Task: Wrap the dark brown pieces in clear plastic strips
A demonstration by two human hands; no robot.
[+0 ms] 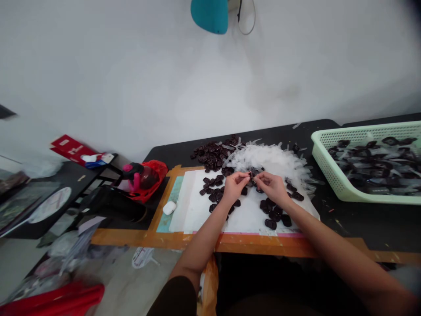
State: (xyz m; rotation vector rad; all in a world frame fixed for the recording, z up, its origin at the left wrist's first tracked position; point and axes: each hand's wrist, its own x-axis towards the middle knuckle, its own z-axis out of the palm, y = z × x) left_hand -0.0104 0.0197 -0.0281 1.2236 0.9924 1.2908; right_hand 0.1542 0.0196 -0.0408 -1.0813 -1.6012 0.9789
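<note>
Over the white sheet [194, 215], my left hand [234, 186] and my right hand [272, 186] are close together, fingertips pinched. A small dark glossy piece [251, 174] shows at the left fingertips. What the right fingertips hold is too small to make out. Similar dark, flat, rounded pieces [215, 195] lie loose to the left of my hands, and more dark pieces [275, 213] lie below my right hand. Behind the hands is a heap of clear plastic sleeves [271, 159]. A pile of dark red-brown pieces [212, 154] sits to its left.
A pale green basket [338, 175] at the right holds many dark pieces in clear sleeves. A white rounded case [169, 208] rests on the mat's left side. Farther left are a red bag [159, 173] with a pink-topped bottle [134, 180]. A teal lamp [210, 16] hangs above.
</note>
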